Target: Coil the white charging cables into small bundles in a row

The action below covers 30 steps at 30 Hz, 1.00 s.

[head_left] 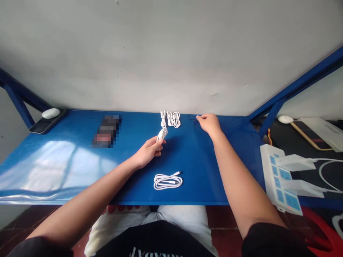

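Note:
My left hand is closed around a folded white cable, lifted over the blue tabletop. Toward the back of the table, my right hand has its thumb and fingers pinched together. Thin black ties lie right at those fingertips; whether one is between them is too small to tell. Behind the left hand, close to the wall, several white cables lie in a row as bundles with dark bands around them. Nearer to me lies a loosely coiled white cable, with its plug ends showing.
A blurred dark object lies left on the blue table. At the far left, a white rounded object rests on a dark phone-like slab. On the right stands a white power strip with two plugged-in chargers. Blue frame bars rise at both sides.

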Motion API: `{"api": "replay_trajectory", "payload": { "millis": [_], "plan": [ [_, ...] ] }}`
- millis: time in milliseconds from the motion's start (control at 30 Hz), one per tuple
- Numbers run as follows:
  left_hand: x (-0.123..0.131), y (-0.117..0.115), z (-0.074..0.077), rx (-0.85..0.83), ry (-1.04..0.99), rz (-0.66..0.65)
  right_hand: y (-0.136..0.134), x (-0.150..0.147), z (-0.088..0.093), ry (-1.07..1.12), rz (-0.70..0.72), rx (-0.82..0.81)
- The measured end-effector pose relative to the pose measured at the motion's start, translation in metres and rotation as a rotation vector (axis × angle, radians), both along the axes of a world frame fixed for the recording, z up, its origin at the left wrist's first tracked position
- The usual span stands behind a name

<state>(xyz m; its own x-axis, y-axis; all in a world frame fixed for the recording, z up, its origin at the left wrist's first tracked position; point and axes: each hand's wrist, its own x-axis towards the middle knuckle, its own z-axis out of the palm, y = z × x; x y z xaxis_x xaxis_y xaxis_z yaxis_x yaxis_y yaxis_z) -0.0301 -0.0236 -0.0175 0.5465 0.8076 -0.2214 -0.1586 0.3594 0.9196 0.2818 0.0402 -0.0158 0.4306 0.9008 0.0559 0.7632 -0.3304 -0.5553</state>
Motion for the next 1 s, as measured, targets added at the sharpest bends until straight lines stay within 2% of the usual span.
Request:
{"api": "replay_trajectory", "payload": {
  "millis": [233, 433, 567, 633, 700, 767, 900, 1000],
  "plan": [
    [0.000, 0.000, -0.001, -0.010, -0.015, -0.006, -0.008, 0.002, -0.004, -0.002, 0.166, 0.041],
    [-0.002, 0.000, 0.000, -0.017, -0.045, -0.010, -0.005, 0.006, -0.015, -0.061, 0.169, 0.140],
    [-0.002, 0.001, 0.001, -0.019, -0.053, -0.022, -0.004, 0.006, -0.008, 0.032, 0.130, 0.298],
    [-0.001, 0.001, 0.000, -0.025, -0.050, -0.017, -0.009, -0.010, 0.002, 0.207, 0.109, 0.381],
    [0.001, 0.001, -0.001, -0.030, -0.040, -0.003, -0.022, -0.039, 0.012, 0.492, 0.115, 0.442],
    [0.002, 0.001, -0.002, -0.025, -0.029, 0.018, -0.042, -0.078, 0.020, 0.678, 0.212, 0.438],
    [0.004, 0.001, -0.003, 0.012, -0.005, 0.017, -0.082, -0.144, 0.016, 0.802, 0.398, 0.352],
    [0.003, 0.001, -0.002, 0.040, 0.043, 0.014, -0.092, -0.158, 0.007, 0.820, 0.402, 0.320]
  ]
}}
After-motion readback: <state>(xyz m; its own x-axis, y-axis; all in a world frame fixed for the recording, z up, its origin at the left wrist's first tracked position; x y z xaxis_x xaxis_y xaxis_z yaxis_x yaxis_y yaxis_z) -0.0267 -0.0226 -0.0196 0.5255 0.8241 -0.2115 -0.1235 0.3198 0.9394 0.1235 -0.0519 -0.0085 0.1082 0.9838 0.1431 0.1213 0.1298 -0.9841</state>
